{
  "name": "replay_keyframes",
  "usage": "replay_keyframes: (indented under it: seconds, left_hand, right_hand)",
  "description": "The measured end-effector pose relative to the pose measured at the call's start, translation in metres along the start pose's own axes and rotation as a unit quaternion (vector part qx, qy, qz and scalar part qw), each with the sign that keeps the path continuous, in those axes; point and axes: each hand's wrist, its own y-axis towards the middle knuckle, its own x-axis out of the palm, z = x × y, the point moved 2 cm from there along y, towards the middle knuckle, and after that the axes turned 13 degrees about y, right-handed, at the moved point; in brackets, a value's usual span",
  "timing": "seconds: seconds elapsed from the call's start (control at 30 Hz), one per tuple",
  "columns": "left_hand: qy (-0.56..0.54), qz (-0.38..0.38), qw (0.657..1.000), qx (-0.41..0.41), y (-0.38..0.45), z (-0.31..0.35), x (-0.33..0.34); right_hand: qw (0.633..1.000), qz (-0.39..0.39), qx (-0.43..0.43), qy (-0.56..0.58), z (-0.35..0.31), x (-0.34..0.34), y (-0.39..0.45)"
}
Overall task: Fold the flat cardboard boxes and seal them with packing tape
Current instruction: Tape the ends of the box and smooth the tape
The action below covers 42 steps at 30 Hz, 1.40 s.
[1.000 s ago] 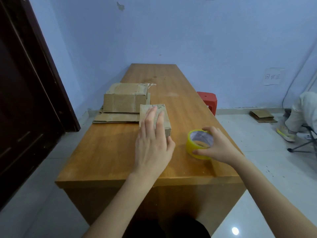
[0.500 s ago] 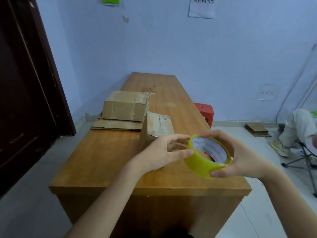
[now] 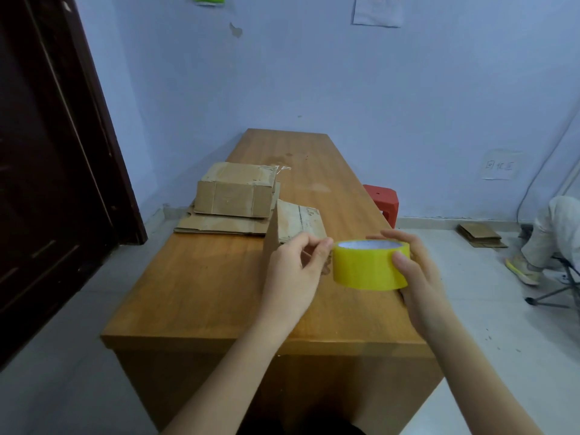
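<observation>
My right hand grips a yellow roll of packing tape above the near part of the wooden table. My left hand has its fingertips curled against the roll's left edge, pinching at the tape there. Just behind my left hand stands a small folded cardboard box, partly hidden by that hand. Further back on the left, a larger folded box sits on top of flat cardboard sheets.
A dark door stands at the left. A red stool is beside the table's right edge. Flat cardboard lies on the floor by the wall. Someone's leg and shoe and a chair base are at far right.
My left hand left the small box and came to the tape roll. My right hand lifted the roll off the table and turned it edge-on. The view tilted upward.
</observation>
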Motion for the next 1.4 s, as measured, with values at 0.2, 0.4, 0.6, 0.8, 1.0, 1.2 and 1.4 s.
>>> replay_keyframes:
  seconds: [0.2,0.4,0.6,0.8,1.0,1.2,1.4]
  left_hand:
    - [0.192,0.138,0.965,0.112,-0.003,0.003,-0.002]
    - [0.171,0.131,0.974,0.074,-0.002,0.000,-0.014]
    - [0.216,0.132,0.966,0.045,0.001,-0.002,-0.031]
    - [0.252,0.124,0.959,0.032,0.010,-0.012,-0.052]
    - [0.272,0.105,0.957,-0.001,0.014,-0.009,-0.051]
    - [0.269,0.110,0.956,0.022,0.023,0.001,-0.050]
    - [0.151,0.075,0.985,-0.031,0.034,-0.010,-0.077]
  right_hand:
    - [0.992,0.082,-0.082,-0.051,-0.004,0.032,-0.004]
    - [0.986,0.010,-0.157,-0.051,-0.012,0.039,-0.004]
    - [0.980,0.024,-0.187,-0.066,-0.025,0.050,0.008]
    - [0.981,0.001,-0.139,-0.134,-0.031,0.056,0.019]
    - [0.952,-0.007,-0.163,-0.260,-0.045,0.060,0.023]
    - [0.954,0.015,-0.144,-0.263,-0.055,0.055,0.027]
    - [0.902,0.020,-0.140,-0.409,-0.047,0.043,0.025]
